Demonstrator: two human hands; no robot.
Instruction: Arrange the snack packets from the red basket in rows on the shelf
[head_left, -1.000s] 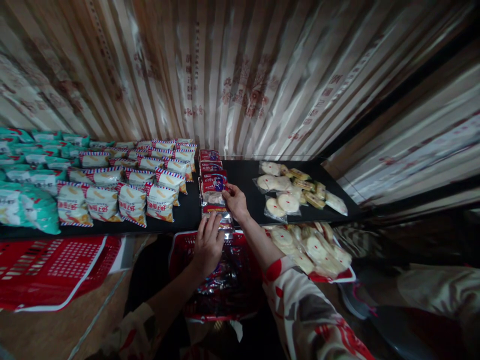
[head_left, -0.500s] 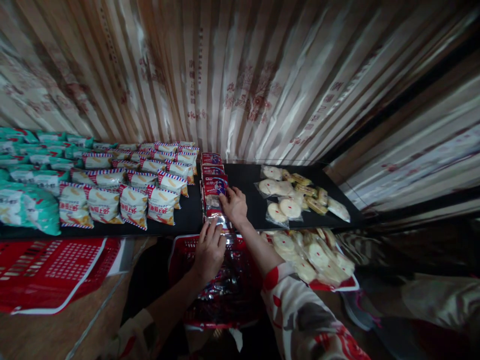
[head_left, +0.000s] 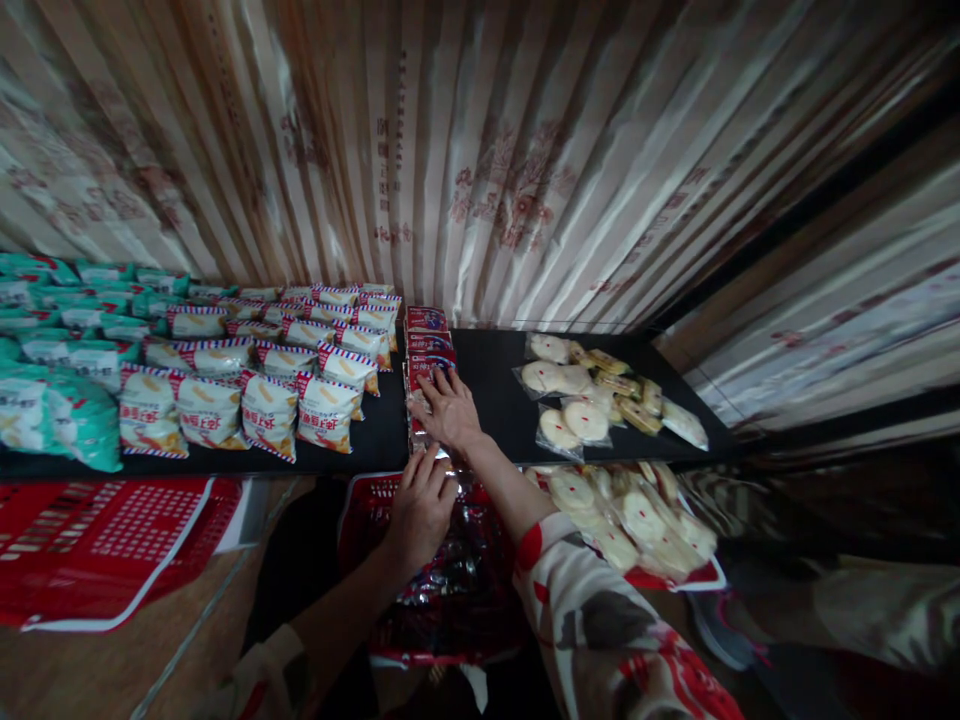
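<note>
The right hand (head_left: 448,410) lies flat, fingers spread and released, on top of the row of red and blue foil snack packets (head_left: 427,340) that runs from the front edge of the black tabletop (head_left: 491,370) toward its back edge, about midway along it. It presses on the nearer packets and grasps none. The left hand (head_left: 421,505) is at the front edge of the tabletop, just below the right one, fingers curled loosely over the near end of the same row and over the rim of a red plastic basket (head_left: 360,500) filled with shiny dark packets; whether it actually grips a packet cannot be told.

Left of the row lie cream snack bags with red and blue striped borders (head_left: 266,385) in several ranks, and beyond them, toward the left end, teal bags (head_left: 52,390). Toward the right end of the tabletop lie clear bags of round pale biscuits (head_left: 574,395). Below the front edge a second red basket (head_left: 637,515) holds more such biscuits, and flat red perforated trays (head_left: 105,535) lie on the left. A striped curtain (head_left: 480,150) hangs behind.
</note>
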